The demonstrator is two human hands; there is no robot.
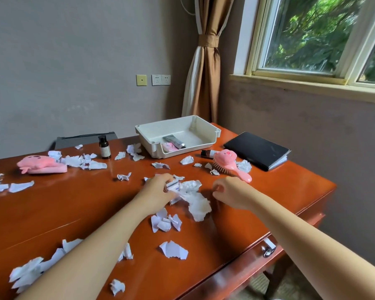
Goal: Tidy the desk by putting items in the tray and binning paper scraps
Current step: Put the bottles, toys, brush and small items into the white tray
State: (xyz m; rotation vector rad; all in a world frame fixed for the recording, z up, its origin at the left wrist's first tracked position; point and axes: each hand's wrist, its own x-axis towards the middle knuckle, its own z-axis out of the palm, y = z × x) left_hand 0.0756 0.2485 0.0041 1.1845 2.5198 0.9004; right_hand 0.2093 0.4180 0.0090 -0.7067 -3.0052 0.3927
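1. My left hand (158, 191) is closed around a bunch of crumpled paper scraps (183, 188) at mid-desk; part of the bunch trails onto the desk (95, 204) toward my right.
2. My right hand (230, 192) is curled into a loose fist just right of that bunch, knuckles up. Whether anything is pinched in it — cannot tell.
3. More torn paper lies all over the desktop: a cluster (166, 221) just below my left hand, a single piece (173, 250) nearer me, others along the left edge.
4. The white tray (204, 123) sits at the far side of the desk. Inside: a grey tube (173, 141) and a small pink item (168, 146) at the front wall.
5. Outside the tray: a dark bottle (104, 147) upright to its left; a small brown bottle (207, 153) lying on its side in front of it; a pink hairbrush (232, 165) bristles down, near that bottle.
6. A pink plush case (41, 164) lies far left — a black notebook (256, 150) far right.
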